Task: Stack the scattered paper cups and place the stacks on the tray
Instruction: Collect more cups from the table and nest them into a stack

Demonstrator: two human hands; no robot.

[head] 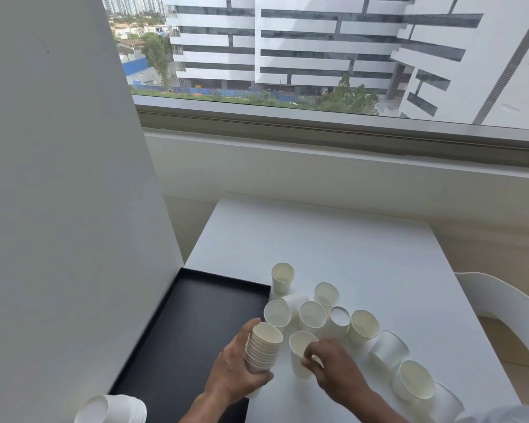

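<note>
The left hand (235, 369) is wrapping its fingers around a stack (261, 351) of white paper cups, holding it tilted just above the surface (333, 239) beside the black tray (196, 315), while the right hand (333, 366) is pinching the rim of a single upright cup (300, 354). Loose cups (312, 315) are crowding behind, some upright, some tipped over, and another stack (113, 409) is lying at the tray's near corner

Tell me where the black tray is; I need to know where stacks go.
In the head view, the black tray lies on the table's left edge against the white wall, just left of the left hand gripping the cup stack.
</note>
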